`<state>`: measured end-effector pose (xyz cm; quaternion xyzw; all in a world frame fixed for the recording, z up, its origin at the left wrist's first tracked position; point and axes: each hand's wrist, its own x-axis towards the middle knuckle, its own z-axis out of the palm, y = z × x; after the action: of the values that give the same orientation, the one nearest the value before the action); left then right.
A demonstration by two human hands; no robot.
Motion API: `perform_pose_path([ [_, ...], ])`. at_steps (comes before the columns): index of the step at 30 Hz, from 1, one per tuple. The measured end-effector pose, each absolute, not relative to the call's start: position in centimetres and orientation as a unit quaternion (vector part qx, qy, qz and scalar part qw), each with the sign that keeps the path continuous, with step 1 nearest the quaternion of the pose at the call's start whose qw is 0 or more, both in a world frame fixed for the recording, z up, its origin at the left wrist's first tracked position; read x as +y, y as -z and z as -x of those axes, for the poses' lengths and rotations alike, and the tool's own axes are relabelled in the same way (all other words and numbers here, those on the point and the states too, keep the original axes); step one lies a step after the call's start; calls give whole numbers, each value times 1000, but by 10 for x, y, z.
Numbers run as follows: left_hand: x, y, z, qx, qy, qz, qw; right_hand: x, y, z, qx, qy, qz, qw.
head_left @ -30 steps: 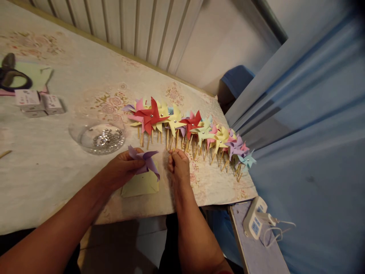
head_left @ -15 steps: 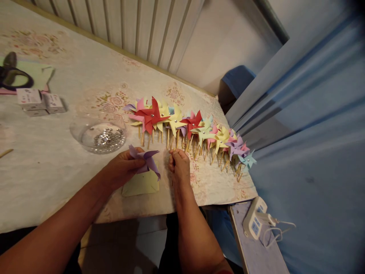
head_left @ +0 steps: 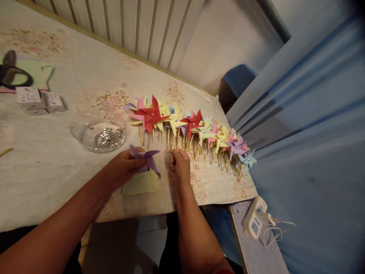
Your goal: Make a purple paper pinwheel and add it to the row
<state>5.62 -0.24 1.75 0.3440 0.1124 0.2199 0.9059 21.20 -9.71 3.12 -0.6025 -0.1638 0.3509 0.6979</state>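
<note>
My left hand (head_left: 129,164) pinches a purple paper pinwheel (head_left: 148,159), its blades folded in and no stick visible on it. To its right my right hand (head_left: 180,163) is closed, thumb against curled fingers; what it grips, if anything, is hidden. Under the purple pinwheel lies a stack of pale yellow-green paper squares (head_left: 140,184). Just beyond both hands, finished pinwheels on wooden sticks (head_left: 152,114) lie in a long overlapping row, in red, pink, yellow, purple and blue. A clear round dish (head_left: 85,139) holding shiny silver pins stands left of them.
Black-handled scissors (head_left: 17,78) rest on coloured paper (head_left: 40,72) at the far left, behind small white boxes (head_left: 30,97). A stick (head_left: 5,151) lies at the left edge. A power strip (head_left: 255,219) with a cable sits on a low stand beside the blue curtain (head_left: 319,152).
</note>
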Motion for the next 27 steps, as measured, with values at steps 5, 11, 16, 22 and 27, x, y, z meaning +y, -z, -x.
perform_pose_path([
  [5, -3, -18, -55, 105, -207, -341, 911, -96, -29, -213, -159, -360, 599, 697],
  [11, -3, -15, -56, 92, -199, -341, 914, -98, -27, -213, -158, -353, 606, 695],
  [16, -4, -14, -59, 128, -213, -362, 899, -98, -26, -213, -163, -358, 611, 688],
  [22, -3, -12, -60, 174, -221, -359, 890, -98, -27, -212, -165, -361, 594, 700],
  [27, -3, -7, -61, 190, -226, -362, 884, -99, -28, -212, -157, -338, 594, 713],
])
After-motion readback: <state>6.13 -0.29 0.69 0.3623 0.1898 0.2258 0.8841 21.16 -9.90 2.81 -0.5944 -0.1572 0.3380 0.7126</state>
